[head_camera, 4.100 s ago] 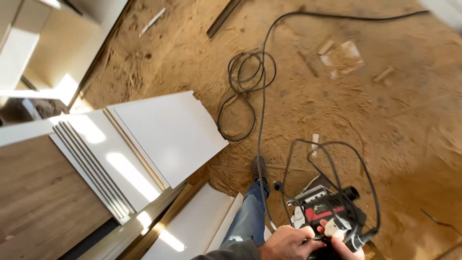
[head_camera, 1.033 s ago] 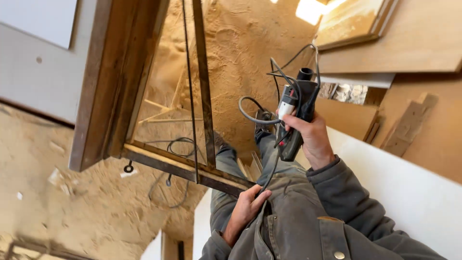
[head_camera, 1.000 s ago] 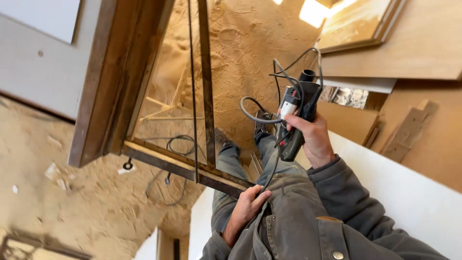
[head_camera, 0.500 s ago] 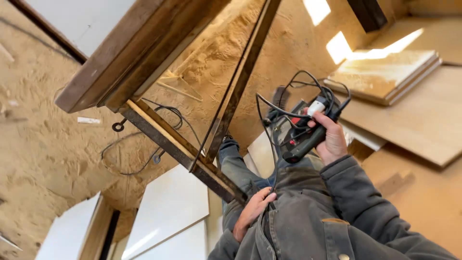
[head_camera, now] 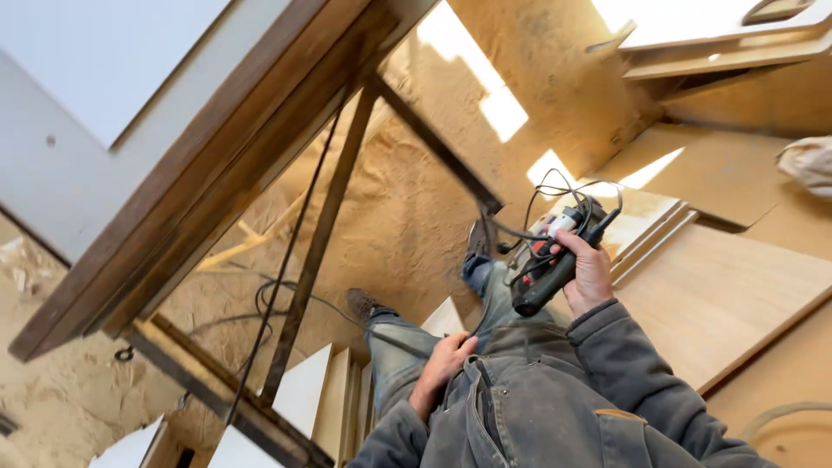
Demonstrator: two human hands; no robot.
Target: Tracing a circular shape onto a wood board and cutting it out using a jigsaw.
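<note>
- The right hand (head_camera: pixel 592 276) sits right of centre in the frame, its fingers (head_camera: pixel 568 244) wrapped tight around a black and red power tool (head_camera: pixel 555 260).
- The tool is held up in front of the grey jacket (head_camera: pixel 555 407), tilted, its nose towards the upper right; its black cord (head_camera: pixel 555 195) is bunched in loose loops over the top of it.
- The left hand (head_camera: pixel 444 362) rests low at centre against the front of the jacket, beside the thigh. Its fingers are curled loosely, but whether they hold anything I cannot tell.
- Below the hands in the middle of the frame are two legs in blue jeans (head_camera: pixel 407 347), with a brown boot (head_camera: pixel 360 303) and another shoe (head_camera: pixel 478 238) on the sawdust-covered floor (head_camera: pixel 407 191).
- A dark wooden frame (head_camera: pixel 208 173) with metal legs (head_camera: pixel 316 251) fills the left and upper middle of the frame, with a pale grey panel (head_camera: pixel 95 61) at upper left.
- Flat plywood sheets (head_camera: pixel 719 295) lie at right, some stacked, with sunlit patches across them.
- White boards (head_camera: pixel 303 390) stand on edge near the lower centre-left.
- A second cable (head_camera: pixel 286 260) runs down along the frame to the floor.
</note>
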